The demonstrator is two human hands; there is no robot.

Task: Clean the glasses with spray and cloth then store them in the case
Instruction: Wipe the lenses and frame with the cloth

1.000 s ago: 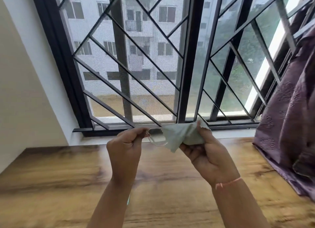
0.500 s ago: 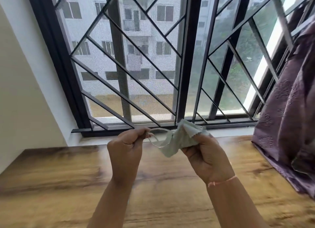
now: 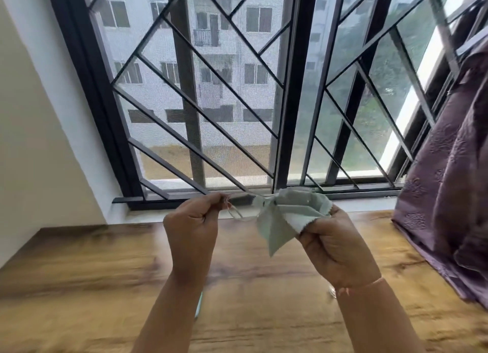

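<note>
Wooden table (image 3: 79, 268) below a barred window (image 3: 290, 88): wiping stage, mid-task.
Left hand (image 3: 191, 228) pinches the glasses (image 3: 239, 212) above the table's far edge; right hand (image 3: 335, 247) grips the cloth (image 3: 287, 210) around one lens. Casing them is likely what's left.

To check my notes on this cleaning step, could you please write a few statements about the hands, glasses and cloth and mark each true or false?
1. The left hand pinches one end of the glasses. True.
2. The cloth is pale green. True.
3. The cloth lies flat on the wooden table. False: the right hand holds it bunched over the other end of the glasses, above the table.
4. The glasses sit inside a case. False: both hands hold them up in the air.
5. A purple curtain hangs at the right of the window. True.
</note>
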